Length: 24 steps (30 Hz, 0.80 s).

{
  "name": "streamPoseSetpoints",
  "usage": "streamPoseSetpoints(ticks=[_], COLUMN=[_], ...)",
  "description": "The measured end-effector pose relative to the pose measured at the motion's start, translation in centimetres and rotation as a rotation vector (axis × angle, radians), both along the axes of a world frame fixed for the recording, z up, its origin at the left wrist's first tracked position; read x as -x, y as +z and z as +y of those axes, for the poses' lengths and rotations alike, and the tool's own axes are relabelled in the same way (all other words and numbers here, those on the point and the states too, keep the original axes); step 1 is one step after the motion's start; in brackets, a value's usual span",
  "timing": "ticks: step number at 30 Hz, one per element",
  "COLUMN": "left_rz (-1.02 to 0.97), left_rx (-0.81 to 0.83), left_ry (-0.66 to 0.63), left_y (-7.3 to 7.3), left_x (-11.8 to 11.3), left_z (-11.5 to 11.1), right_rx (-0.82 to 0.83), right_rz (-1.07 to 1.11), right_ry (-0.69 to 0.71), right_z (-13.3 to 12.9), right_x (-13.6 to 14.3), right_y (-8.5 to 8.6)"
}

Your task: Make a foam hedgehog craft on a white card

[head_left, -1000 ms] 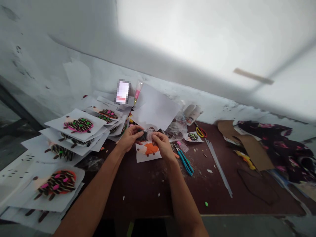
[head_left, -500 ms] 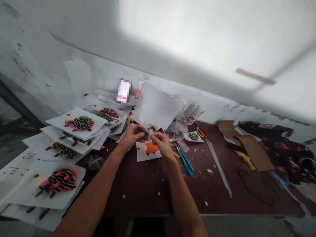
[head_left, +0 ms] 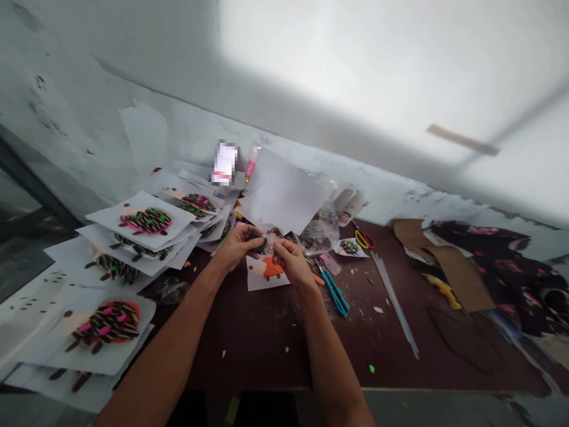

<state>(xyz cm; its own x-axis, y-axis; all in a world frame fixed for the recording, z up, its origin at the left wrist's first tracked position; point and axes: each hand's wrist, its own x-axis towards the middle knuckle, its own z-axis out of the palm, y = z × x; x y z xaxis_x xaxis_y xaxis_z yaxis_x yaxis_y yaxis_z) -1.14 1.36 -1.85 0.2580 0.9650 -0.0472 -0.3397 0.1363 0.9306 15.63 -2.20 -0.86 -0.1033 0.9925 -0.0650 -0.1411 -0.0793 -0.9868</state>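
Note:
My left hand (head_left: 237, 247) and my right hand (head_left: 292, 263) are close together over the middle of the table. Between them is a small clear plastic bag (head_left: 269, 244) with a dark lump in it. My left fingers and thumb pinch its dark end, and my right fingers pinch the clear end. Just beneath lies a white card (head_left: 267, 286) bearing an orange hedgehog shape (head_left: 269, 268) with a pale snout and small brown feet. My hands hide the card's upper part.
Several hedgehog cards (head_left: 146, 220) are piled at left. Blank white paper (head_left: 284, 193) and crumpled plastic (head_left: 326, 228) lie behind my hands. Rightward are teal-handled pliers (head_left: 334, 290), scissors (head_left: 365, 239), translucent sticks (head_left: 395, 305), a yellow cutter (head_left: 443, 290) and brown cardboard (head_left: 462, 276). A phone (head_left: 224, 163) leans at the back.
My hands stay in nearly the same place, with the right fingers shifted slightly on the bag's clear end. The whole view has moved a little; the other things lie as before.

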Motion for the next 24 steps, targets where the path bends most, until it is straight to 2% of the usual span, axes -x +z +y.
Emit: streamPoseSetpoints(ticks=[7,14,21,24], left_rz=[0.064,0.171,0.073,0.032], left_rx=[-0.026,-0.064,0.004,0.029], left_ry=[0.004,-0.043,0.000,0.010], left_y=[0.1,0.4,0.4,0.1], left_x=[-0.1,-0.3,-0.1,0.0], left_z=[-0.1,-0.4,-0.2,-0.1], right_rx=[-0.002,-0.083,-0.092,-0.155], right_rz=[-0.076,-0.184,-0.183,-0.162], right_ry=[-0.025,-0.024,-0.153,-0.201], right_z=[0.0,0.2,0.6,0.5], right_x=[-0.2,-0.1,0.0,0.1], right_y=[-0.1,-0.4,-1.4,-1.5])
